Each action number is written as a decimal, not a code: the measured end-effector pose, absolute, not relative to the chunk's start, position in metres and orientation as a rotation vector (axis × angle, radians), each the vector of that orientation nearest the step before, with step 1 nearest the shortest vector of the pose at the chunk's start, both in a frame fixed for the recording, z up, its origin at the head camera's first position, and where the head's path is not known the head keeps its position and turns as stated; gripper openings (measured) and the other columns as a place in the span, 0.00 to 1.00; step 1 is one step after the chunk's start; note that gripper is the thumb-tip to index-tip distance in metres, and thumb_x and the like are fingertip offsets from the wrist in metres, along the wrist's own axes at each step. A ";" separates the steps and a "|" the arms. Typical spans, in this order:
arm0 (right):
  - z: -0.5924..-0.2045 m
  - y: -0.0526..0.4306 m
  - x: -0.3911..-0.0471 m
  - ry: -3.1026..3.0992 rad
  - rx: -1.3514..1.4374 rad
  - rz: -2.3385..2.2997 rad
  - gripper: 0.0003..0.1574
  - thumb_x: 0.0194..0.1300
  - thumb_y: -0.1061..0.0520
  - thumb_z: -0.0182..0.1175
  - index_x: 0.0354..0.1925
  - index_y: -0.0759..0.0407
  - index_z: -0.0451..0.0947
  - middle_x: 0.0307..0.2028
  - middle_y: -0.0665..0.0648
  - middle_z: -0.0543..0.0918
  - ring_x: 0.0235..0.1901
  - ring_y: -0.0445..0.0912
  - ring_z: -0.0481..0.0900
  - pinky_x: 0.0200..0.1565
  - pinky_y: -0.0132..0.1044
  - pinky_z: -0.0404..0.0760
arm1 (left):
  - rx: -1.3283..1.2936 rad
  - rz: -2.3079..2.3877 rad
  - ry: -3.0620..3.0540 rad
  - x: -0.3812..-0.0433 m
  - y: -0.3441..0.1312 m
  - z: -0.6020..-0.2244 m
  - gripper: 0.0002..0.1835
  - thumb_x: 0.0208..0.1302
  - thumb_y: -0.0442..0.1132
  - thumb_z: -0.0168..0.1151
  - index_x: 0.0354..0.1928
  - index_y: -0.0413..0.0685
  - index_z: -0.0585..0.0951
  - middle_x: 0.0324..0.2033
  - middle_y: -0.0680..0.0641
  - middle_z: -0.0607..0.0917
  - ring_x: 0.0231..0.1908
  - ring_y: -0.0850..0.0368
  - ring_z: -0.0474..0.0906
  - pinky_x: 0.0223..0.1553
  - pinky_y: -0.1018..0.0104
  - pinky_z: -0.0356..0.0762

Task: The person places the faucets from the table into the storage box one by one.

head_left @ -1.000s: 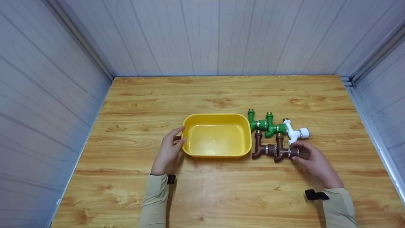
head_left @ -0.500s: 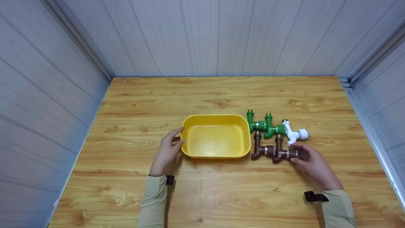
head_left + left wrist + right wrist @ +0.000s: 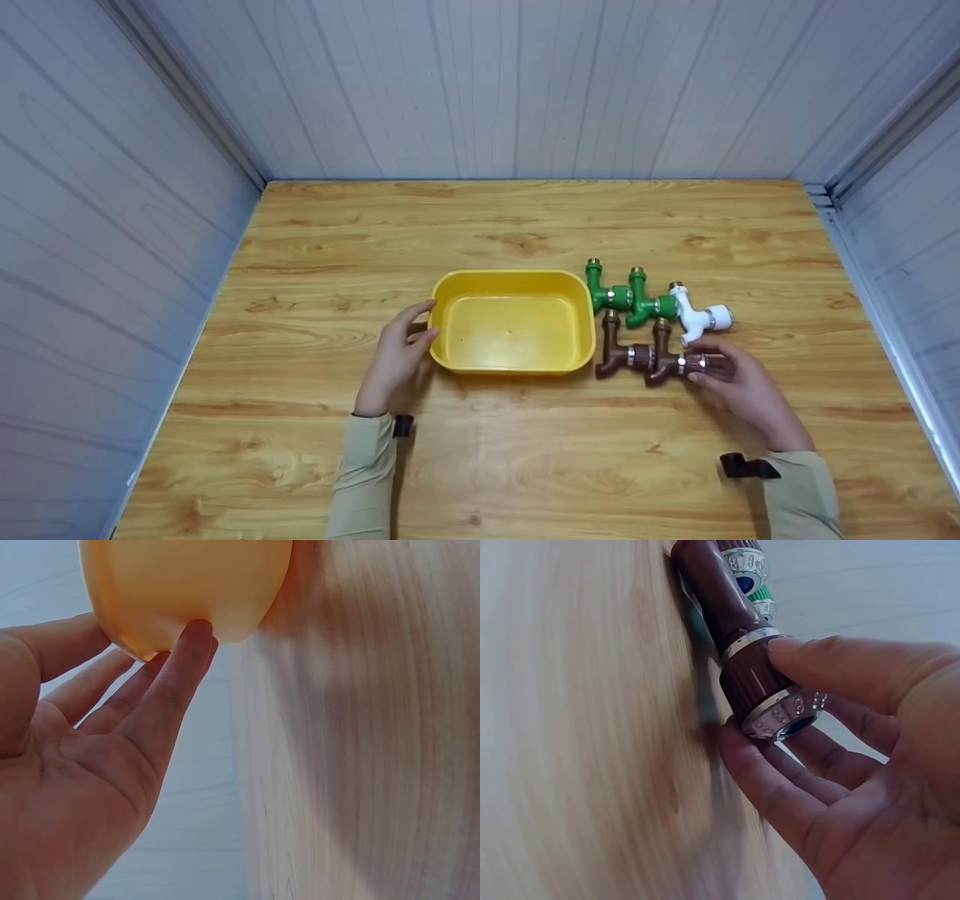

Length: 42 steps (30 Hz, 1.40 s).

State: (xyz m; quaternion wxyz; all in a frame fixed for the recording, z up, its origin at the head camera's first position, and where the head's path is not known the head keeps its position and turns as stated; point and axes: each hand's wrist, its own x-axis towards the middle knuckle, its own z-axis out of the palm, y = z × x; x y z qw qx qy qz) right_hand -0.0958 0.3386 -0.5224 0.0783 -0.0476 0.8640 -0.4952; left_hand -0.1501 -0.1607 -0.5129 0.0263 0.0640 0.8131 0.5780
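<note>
My left hand (image 3: pixel 395 360) touches the left end of a yellow plastic tub (image 3: pixel 512 369) with its fingertips. In the left wrist view the fingers (image 3: pixel 161 686) lie loosely bent against the tub's outer wall and rim (image 3: pixel 184 585). At the right, my right hand (image 3: pixel 750 386) pinches the ribbed knob of a brown tap (image 3: pixel 664 365) between thumb and fingers. The right wrist view has the thumb on one side of this brown tap (image 3: pixel 754 679) and the fingers on the other. The tap lies on the table.
Left of the held tap is another brown tap (image 3: pixel 615 351), beside the tub. Behind them two green taps, one at the tub's corner (image 3: pixel 600 292) and one further right (image 3: pixel 643 304), lie in a row with a white tap (image 3: pixel 697 319). Panelled walls border the wooden table (image 3: pixel 525 465).
Both hands stay in nearly the same places. The held brown tap's knob end looks slightly turned, with more of its silver ring showing. The whole view has shifted a little.
</note>
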 end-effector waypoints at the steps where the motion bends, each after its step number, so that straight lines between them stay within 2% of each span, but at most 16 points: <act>1: -0.522 0.338 -0.096 2.587 -0.141 -1.483 0.29 0.58 0.69 0.64 0.58 0.64 0.71 0.54 0.67 0.75 0.52 0.59 0.76 0.50 0.30 0.76 | 0.200 1.792 2.509 -0.150 -0.161 -0.513 0.23 0.67 0.29 0.58 0.64 0.39 0.72 0.62 0.40 0.71 0.52 0.42 0.76 0.52 0.52 0.75; 6: -0.520 0.337 -0.095 2.593 -0.125 -1.465 0.29 0.58 0.67 0.65 0.58 0.63 0.71 0.55 0.66 0.75 0.52 0.58 0.76 0.52 0.34 0.76 | 0.201 1.815 2.498 -0.151 -0.161 -0.514 0.23 0.66 0.28 0.58 0.63 0.39 0.72 0.62 0.39 0.72 0.51 0.42 0.76 0.52 0.51 0.75; 17: -0.521 0.335 -0.092 2.562 -0.101 -1.585 0.26 0.59 0.65 0.66 0.56 0.67 0.73 0.51 0.68 0.77 0.46 0.44 0.80 0.47 0.25 0.76 | 0.212 1.803 2.507 -0.150 -0.161 -0.513 0.23 0.66 0.28 0.58 0.63 0.38 0.72 0.62 0.41 0.72 0.51 0.43 0.77 0.51 0.53 0.77; 34: -0.517 0.334 -0.085 2.582 -0.040 -1.520 0.29 0.58 0.66 0.66 0.57 0.67 0.72 0.52 0.70 0.77 0.50 0.53 0.79 0.47 0.27 0.76 | 0.165 1.807 2.475 -0.150 -0.162 -0.514 0.24 0.66 0.30 0.59 0.64 0.41 0.71 0.63 0.41 0.71 0.52 0.43 0.75 0.51 0.53 0.76; 39: -0.516 0.334 -0.083 2.581 -0.038 -1.528 0.29 0.58 0.65 0.67 0.57 0.67 0.72 0.52 0.69 0.77 0.48 0.44 0.80 0.47 0.26 0.76 | 0.159 1.802 2.474 -0.150 -0.162 -0.513 0.24 0.66 0.31 0.59 0.64 0.42 0.71 0.62 0.42 0.71 0.52 0.45 0.75 0.51 0.54 0.76; 42: -0.514 0.334 -0.082 2.568 -0.051 -1.573 0.28 0.58 0.64 0.66 0.56 0.69 0.72 0.51 0.70 0.77 0.46 0.38 0.80 0.47 0.26 0.76 | 0.193 1.835 2.461 -0.150 -0.161 -0.513 0.24 0.66 0.29 0.59 0.64 0.38 0.71 0.62 0.38 0.71 0.53 0.41 0.75 0.51 0.52 0.76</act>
